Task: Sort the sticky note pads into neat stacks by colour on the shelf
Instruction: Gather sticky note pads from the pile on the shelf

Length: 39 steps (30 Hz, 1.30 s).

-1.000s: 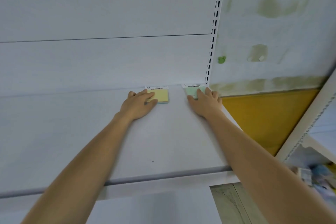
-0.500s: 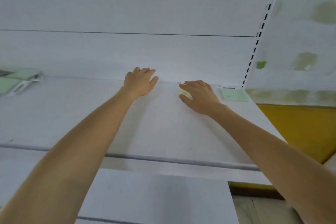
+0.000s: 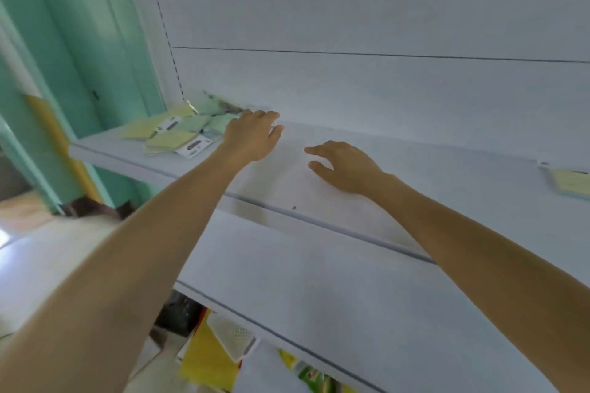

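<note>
Pads, unsorted: loose heap (image 3: 178,132) of yellow and green packs at the shelf's (image 3: 447,175) left end, overlapping and askew, so no colour stacks there yet.
Pad, yellow (image 3: 570,183): lies flat at the shelf's right end, well apart from the heap; likely the start of a yellow stack.
Left hand (image 3: 252,135): fingers loosely spread, holding nothing, at the heap's right edge, seemingly reaching for a pack.
Right hand (image 3: 343,166): open, empty, low over bare shelf between heap and yellow pad.
</note>
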{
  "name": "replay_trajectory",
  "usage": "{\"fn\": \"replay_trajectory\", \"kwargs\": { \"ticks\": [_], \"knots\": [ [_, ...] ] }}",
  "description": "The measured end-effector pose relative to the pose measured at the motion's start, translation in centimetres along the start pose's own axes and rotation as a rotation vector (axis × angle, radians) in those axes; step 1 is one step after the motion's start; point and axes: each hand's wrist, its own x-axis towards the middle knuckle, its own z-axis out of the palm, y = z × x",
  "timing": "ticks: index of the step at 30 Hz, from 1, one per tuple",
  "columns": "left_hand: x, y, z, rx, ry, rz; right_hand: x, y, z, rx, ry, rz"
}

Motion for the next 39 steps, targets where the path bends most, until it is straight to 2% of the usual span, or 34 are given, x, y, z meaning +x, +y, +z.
{"fn": "replay_trajectory", "kwargs": {
  "ticks": [7,12,15,22,31,34,36,39],
  "knots": [
    [0.0,-13.7,1.3,0.014,-0.084,-0.107,8.6,-6.2,3.7,0.112,-0.025,0.048],
    [2.5,-20.0,2.7,0.004,-0.090,-0.170,15.6,-7.9,5.0,0.196,0.071,0.103],
    [5.0,-22.9,3.4,0.000,-0.077,-0.187,19.9,-8.4,5.7,0.165,0.086,0.134],
    [11.1,-27.7,4.7,-0.018,-0.098,-0.177,27.4,-9.8,7.6,0.026,-0.008,0.189],
    [15.7,-33.2,7.5,-0.145,-0.295,-0.269,29.1,-10.4,8.0,-0.051,-0.077,0.120],
    [17.3,-34.0,8.6,-0.232,-0.400,-0.267,28.9,-10.6,8.1,0.036,-0.050,0.164],
    [17.5,-33.9,8.6,-0.311,-0.407,-0.270,28.7,-10.9,7.9,0.158,0.049,0.218],
    [18.2,-34.4,8.6,-0.486,-0.309,-0.298,28.1,-11.4,7.7,0.098,0.120,0.496]
  ]
}}
